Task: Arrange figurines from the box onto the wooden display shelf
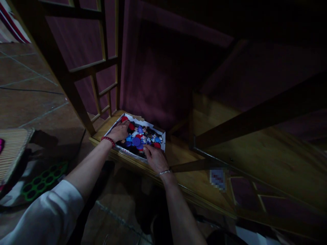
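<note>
A shallow white cardboard box (pixel 163 136) sits on a wooden ledge. It is filled with small figurine-like toys (pixel 145 139) and round pieces in red, blue, black and white. My left hand (pixel 119 132), with a red bead bracelet at the wrist, reaches over the box's left side, fingers stretched onto the pieces beside a red one (pixel 131 126). At the front right of the box, my right hand (pixel 157 160) has its fingers curled, thumb and index close together near a blue round piece (pixel 136 141). Whatever lies between those fingertips is too small to make out.
The wooden ledge (pixel 184 153) runs rightward below dark purple panels. A lattice frame (pixel 76 73) rises at left, and a slanting dark beam (pixel 245 115) crosses at right. On the floor side are a green tray with round holes (pixel 46 178) and a striped-top seat (pixel 15 146).
</note>
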Available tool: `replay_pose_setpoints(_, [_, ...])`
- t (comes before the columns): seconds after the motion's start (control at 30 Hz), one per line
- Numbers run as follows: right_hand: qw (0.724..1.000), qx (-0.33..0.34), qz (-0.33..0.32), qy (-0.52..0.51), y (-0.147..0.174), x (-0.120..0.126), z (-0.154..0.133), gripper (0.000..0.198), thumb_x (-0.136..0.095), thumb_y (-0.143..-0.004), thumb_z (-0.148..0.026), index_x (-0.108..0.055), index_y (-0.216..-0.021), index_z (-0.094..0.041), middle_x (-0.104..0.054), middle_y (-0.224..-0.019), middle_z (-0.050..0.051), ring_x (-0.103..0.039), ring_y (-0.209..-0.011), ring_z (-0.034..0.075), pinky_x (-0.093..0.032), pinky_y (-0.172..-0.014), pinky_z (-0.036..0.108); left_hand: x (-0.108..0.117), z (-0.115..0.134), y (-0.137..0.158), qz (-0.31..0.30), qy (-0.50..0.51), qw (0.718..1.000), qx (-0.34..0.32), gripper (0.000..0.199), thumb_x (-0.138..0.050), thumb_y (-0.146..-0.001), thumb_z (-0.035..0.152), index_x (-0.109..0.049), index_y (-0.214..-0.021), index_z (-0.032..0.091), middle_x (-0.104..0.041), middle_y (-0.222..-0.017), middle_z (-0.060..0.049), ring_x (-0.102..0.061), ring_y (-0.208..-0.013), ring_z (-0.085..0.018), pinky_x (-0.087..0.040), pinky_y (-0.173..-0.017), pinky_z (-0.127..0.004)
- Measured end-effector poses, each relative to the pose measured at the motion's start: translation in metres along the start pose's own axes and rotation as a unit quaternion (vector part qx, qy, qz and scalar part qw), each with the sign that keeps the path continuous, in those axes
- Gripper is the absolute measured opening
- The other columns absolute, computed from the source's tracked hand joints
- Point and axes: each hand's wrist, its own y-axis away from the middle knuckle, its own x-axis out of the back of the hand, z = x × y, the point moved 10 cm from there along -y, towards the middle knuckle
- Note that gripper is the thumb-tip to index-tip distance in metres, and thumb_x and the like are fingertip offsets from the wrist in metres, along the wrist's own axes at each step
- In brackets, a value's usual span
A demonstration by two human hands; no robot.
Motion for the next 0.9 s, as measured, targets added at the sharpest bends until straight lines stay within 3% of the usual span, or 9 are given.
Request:
replay_pose_setpoints(0.1, [1.0, 0.001, 0.003, 0.001, 0.001, 0.0, 0.0, 0.032, -0.033, -0.09, -0.031, -0.06, -0.105, -0.024, -0.067, -0.097, 0.002, -0.062, -0.086, 0.014, -0.042, -0.077, 0.021, 0.0, -0.001, 0.001, -0.013, -0.004, 1.0, 0.017, 0.063, -0.04, -0.069, 0.008, -0.032, -0.131, 0.013, -0.037, -0.135, -0.012, -0.035, -0.124, -0.024, -0.03, -0.101, -0.034])
replay_pose_setpoints(0.27, [1.0, 0.001, 0.005, 0.002, 0.001, 0.001, 0.0, 0.031, -0.033, -0.09, -0.031, -0.06, -0.105, -0.024, -0.068, -0.097, 0.002, -0.062, -0.087, 0.014, -0.042, -0.078, 0.021, 0.005, -0.01, 0.006, 0.002, -0.008, 0.997, 0.074, 0.057, -0.042, -0.073, 0.016, -0.034, -0.129, 0.018, -0.041, -0.126, -0.013, -0.056, -0.102, -0.023, -0.043, -0.087, -0.031])
replay_pose_setpoints(0.37, [1.0, -0.003, 0.005, 0.001, 0.001, 0.001, 0.0, 0.032, -0.033, -0.09, -0.03, -0.06, -0.105, -0.023, -0.068, -0.096, 0.003, -0.062, -0.087, 0.014, -0.042, -0.078, 0.021, 0.009, -0.012, 0.007, 0.02, -0.013, 0.996, 0.08, 0.042, -0.041, -0.076, 0.02, -0.046, -0.117, 0.014, -0.045, -0.121, -0.015, -0.058, -0.097, -0.023, -0.044, -0.085, -0.031])
replay_pose_setpoints(0.53, [1.0, -0.003, 0.013, 0.005, 0.002, 0.004, -0.001, 0.032, -0.033, -0.09, -0.03, -0.06, -0.105, -0.023, -0.068, -0.093, 0.003, -0.062, -0.084, 0.015, -0.043, -0.076, 0.022, 0.005, -0.014, 0.006, -0.001, -0.017, 0.996, 0.092, 0.027, -0.041, -0.076, 0.019, -0.058, -0.097, 0.014, -0.055, -0.109, -0.014, -0.058, -0.095, -0.023, -0.045, -0.082, -0.029])
replay_pose_setpoints(0.67, [1.0, -0.013, 0.01, 0.002, 0.001, 0.004, 0.0, 0.032, -0.033, -0.089, -0.031, -0.06, -0.106, -0.024, -0.068, -0.093, 0.002, -0.062, -0.084, 0.015, -0.043, -0.075, 0.023, 0.008, -0.014, 0.006, 0.014, -0.019, 0.995, 0.101, 0.029, -0.041, -0.076, 0.019, -0.058, -0.1, 0.014, -0.052, -0.115, -0.014, -0.059, -0.092, -0.021, -0.046, -0.082, -0.029])
replay_pose_setpoints(0.9, [1.0, -0.023, 0.004, -0.016, -0.001, 0.003, 0.003, 0.032, -0.034, -0.089, -0.031, -0.059, -0.107, -0.024, -0.066, -0.101, 0.002, -0.06, -0.089, 0.014, -0.042, -0.078, 0.022, 0.003, -0.012, 0.004, 0.01, -0.032, 0.995, 0.09, 0.034, -0.04, -0.076, 0.017, -0.055, -0.106, 0.012, -0.056, -0.107, -0.015, -0.059, -0.093, -0.022, -0.045, -0.081, -0.029])
